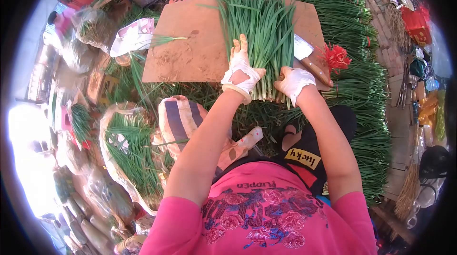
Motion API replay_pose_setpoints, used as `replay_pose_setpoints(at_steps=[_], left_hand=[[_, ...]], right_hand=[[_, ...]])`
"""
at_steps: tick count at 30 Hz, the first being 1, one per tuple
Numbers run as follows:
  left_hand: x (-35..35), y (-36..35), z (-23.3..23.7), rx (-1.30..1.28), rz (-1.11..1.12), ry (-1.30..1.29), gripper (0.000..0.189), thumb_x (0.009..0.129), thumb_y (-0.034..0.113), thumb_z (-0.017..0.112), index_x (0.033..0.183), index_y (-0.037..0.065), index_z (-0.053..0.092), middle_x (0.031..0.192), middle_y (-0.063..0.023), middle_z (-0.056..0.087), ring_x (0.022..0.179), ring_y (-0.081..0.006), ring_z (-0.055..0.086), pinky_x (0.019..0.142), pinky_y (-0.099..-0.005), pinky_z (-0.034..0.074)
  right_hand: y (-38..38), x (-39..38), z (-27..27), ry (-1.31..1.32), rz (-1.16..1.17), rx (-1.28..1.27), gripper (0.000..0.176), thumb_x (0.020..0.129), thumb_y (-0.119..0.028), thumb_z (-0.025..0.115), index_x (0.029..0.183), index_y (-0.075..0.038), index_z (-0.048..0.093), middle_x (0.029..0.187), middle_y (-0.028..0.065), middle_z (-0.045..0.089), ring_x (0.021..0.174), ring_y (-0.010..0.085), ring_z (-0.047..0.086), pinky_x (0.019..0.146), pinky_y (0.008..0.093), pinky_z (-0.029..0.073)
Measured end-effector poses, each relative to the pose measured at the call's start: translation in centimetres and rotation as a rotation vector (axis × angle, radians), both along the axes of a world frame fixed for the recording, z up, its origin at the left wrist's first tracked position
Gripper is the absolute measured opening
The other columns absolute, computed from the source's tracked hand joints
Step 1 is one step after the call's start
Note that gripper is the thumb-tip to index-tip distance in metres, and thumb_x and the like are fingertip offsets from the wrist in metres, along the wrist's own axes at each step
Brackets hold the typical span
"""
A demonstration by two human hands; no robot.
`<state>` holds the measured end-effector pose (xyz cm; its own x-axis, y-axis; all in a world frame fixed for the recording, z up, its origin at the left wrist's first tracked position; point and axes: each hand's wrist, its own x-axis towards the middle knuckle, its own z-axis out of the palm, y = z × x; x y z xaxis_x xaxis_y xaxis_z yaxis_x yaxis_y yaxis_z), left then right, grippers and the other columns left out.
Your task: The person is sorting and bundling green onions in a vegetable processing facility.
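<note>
A thick bundle of garlic chives [259,22] lies across a brown board [185,60], its pale stem ends toward me and past the near edge. My left hand [242,70], in a torn white glove, rests on the bundle's left side with fingers stretched out and thumb across the stems. My right hand [296,83], also gloved in white, has its fingers curled around stems at the lower right of the bundle. Just above it lies a cleaver [303,48] with a wooden handle. A bunch of red ties [337,58] sits beside that handle.
Tied chive bundles [354,112] are stacked in a long row on the right. At lower left stands an open sack [107,145] of loose chives. A white-and-pink cloth item [133,36] lies by the board's left edge, and a broom [410,186] is at far right.
</note>
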<state>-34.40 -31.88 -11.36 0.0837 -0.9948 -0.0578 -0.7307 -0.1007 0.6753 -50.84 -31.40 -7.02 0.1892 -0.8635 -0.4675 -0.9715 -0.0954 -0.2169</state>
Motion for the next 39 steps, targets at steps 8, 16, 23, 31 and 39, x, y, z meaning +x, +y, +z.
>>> replay_pose_setpoints(at_steps=[8, 16, 23, 31, 39], left_hand=[[0.7, -0.4, -1.0, -0.048, -0.008, 0.103, 0.112, 0.062, 0.019, 0.076, 0.147, 0.009, 0.003, 0.149, -0.0246, 0.012, 0.138, -0.0361, 0.017, 0.112, -0.0350, 0.020], [0.4, -0.5, 0.0, 0.021, -0.058, -0.124, 0.110, 0.065, 0.027, 0.076, 0.146, 0.009, 0.005, 0.149, -0.0216, 0.013, 0.137, -0.0359, 0.019, 0.110, -0.0369, 0.025], [0.3, -1.0, -0.1, 0.069, -0.075, -0.215, 0.105, 0.070, 0.036, 0.072, 0.146, 0.009, 0.006, 0.150, -0.0206, 0.013, 0.137, -0.0358, 0.019, 0.111, -0.0373, 0.025], [0.3, -0.8, 1.2, 0.149, -0.098, -0.271, 0.102, 0.072, 0.039, 0.068, 0.147, 0.009, 0.006, 0.151, -0.0173, 0.013, 0.138, -0.0347, 0.019, 0.110, -0.0367, 0.027], [-0.6, -0.6, 3.0, -0.269, -0.096, -0.294, 0.091, 0.071, 0.032, 0.073, 0.144, 0.017, 0.021, 0.149, -0.0159, 0.021, 0.136, -0.0352, 0.024, 0.105, -0.0528, 0.027]], right_hand=[[1.2, -2.8, -1.8, -0.820, -0.368, 0.353, 0.025, 0.078, -0.018, 0.062, 0.092, 0.003, 0.060, 0.067, 0.0124, 0.062, 0.058, 0.0176, 0.061, 0.053, 0.0299, 0.048], [4.7, -1.0, 1.2, -0.131, -0.004, -0.143, 0.025, 0.078, -0.032, 0.061, 0.090, -0.011, 0.062, 0.088, 0.0136, 0.064, 0.085, 0.0323, 0.061, 0.073, 0.0404, 0.048], [3.4, 1.8, -0.2, 0.053, 0.329, -0.223, 0.039, 0.074, -0.030, 0.067, 0.105, -0.007, 0.060, 0.100, 0.0122, 0.065, 0.094, 0.0293, 0.062, 0.079, 0.0375, 0.049], [1.9, 3.6, 0.4, 0.229, 0.476, -0.151, 0.035, 0.064, -0.016, 0.075, 0.096, -0.008, 0.064, 0.097, 0.0113, 0.067, 0.093, 0.0270, 0.064, 0.075, 0.0368, 0.053], [1.7, 2.5, -1.9, 0.132, 0.438, -0.192, 0.017, 0.075, -0.013, 0.061, 0.090, -0.004, 0.064, 0.088, 0.0160, 0.067, 0.082, 0.0341, 0.064, 0.071, 0.0418, 0.051]])
